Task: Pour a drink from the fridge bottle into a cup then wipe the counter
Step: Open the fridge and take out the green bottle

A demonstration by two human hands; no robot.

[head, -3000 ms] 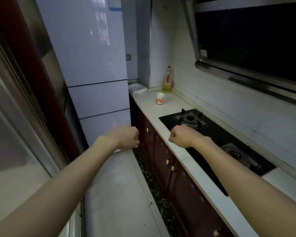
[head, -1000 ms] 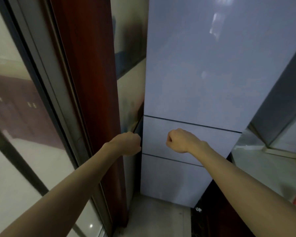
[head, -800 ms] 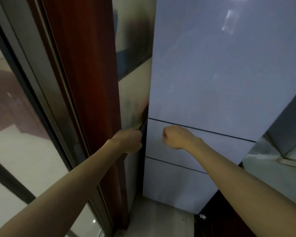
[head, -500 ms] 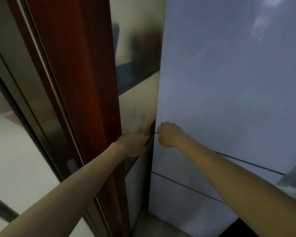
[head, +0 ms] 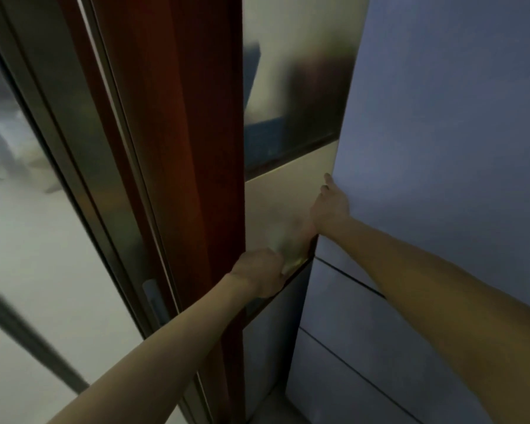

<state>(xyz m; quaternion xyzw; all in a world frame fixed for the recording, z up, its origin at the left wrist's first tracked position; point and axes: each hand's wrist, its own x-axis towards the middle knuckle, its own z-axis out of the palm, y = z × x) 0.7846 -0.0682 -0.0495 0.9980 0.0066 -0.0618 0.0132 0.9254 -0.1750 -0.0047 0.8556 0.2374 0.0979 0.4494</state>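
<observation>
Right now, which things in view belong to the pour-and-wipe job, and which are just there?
Job:
upper fridge door
right hand, gripping that door's left edge
left hand, fisted, holding nothing

Just there:
wooden door frame
sliding glass door
lower fridge drawers

Toward 3 o'clock the fridge door [head: 441,148] walls off the right. At 9 o'clock stand the red-brown door post [head: 181,148] and glass pane [head: 43,240]. Between them a narrow slot runs 12 to 6, with the left hand [head: 259,275] at its middle.
</observation>
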